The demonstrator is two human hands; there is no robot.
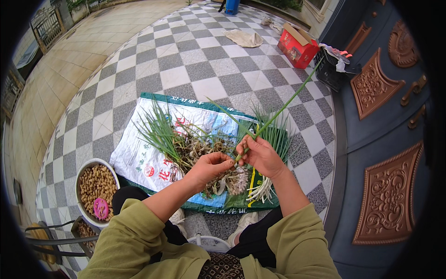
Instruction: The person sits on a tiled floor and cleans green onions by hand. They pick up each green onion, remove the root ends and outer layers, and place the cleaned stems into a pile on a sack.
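Observation:
My right hand grips a long green onion, whose leaves slant up and away to the right. At its lower end, the thumb and fingertips of my left hand pinch the stalk. Beneath my hands lies a heap of dry, brown peelings, with pale root ends on its near side. Untrimmed green onions spread out on the left. A bundle with bare white stems lies on the right, partly hidden by my right hand and forearm.
A printed woven sack lies under the onions on checkered tiles. To the left stands a bowl of peanuts with a pink plastic piece. Farther off are a red box, a black crate and a cloth. A door borders the right.

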